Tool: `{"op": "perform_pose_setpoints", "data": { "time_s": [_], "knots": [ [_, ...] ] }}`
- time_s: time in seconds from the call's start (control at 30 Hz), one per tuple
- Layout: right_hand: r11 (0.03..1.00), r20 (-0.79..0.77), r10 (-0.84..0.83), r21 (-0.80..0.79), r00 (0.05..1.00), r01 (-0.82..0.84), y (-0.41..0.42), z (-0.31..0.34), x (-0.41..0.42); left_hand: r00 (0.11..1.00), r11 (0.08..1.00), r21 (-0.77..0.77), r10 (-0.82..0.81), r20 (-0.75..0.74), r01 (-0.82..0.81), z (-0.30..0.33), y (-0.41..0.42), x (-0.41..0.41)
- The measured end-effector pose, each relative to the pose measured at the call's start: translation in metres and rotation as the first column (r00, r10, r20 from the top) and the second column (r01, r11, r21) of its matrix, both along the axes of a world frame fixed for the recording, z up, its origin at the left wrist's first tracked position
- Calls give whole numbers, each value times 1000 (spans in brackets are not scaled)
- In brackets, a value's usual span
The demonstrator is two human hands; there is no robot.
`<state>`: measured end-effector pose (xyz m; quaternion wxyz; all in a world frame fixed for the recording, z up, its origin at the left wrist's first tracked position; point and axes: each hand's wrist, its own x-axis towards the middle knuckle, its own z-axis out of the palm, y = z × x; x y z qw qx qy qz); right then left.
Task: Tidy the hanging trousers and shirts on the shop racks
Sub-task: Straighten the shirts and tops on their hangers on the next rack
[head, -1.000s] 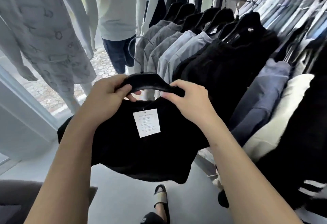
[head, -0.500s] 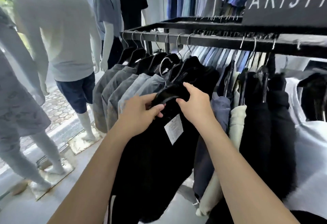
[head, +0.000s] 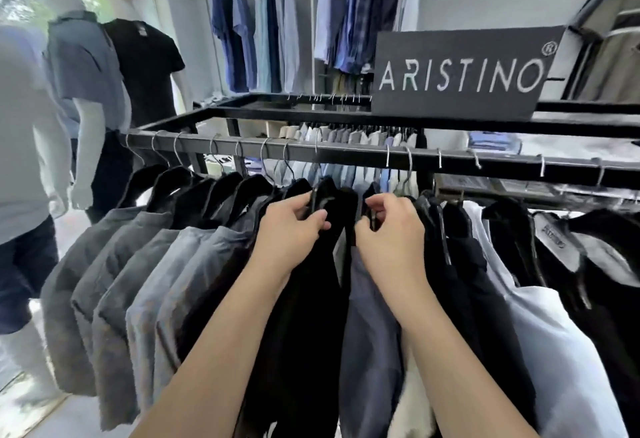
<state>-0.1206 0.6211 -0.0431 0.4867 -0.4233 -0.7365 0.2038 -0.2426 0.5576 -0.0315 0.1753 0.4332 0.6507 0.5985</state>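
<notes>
Behind the black rack rail (head: 346,153), shirts are hanging on the wall. Her left hand (head: 289,230) is gripping the black shirt's hanger (head: 320,195) just under the rail, and her right hand (head: 391,230) is pinching the next hanger (head: 372,209). Pulling sideways could be knocking a hook off.

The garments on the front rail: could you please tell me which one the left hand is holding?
The black one mid-rail, which the left hand grips at its hanger's shoulder; the grey ones hang untouched to its left.
</notes>
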Motion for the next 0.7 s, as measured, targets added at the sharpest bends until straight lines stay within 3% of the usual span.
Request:
{"op": "perform_pose_setpoints", "data": {
  "time_s": [0.23,0.5,0.7],
  "knots": [
    [991,-21,-118,61,993,119,-1,-16,-2,997,996,-46,-80,6,80,-16,33,-11],
    [994,-63,-106,-45,992,103,-8,-25,-3,997,999,-35,-39,-59,37,-41,37,-12],
    [984,-7,-131,-123,991,129,-8,-27,-1,1000,1000,-18,-1,30,2,-43,39,-16]
  ]
}}
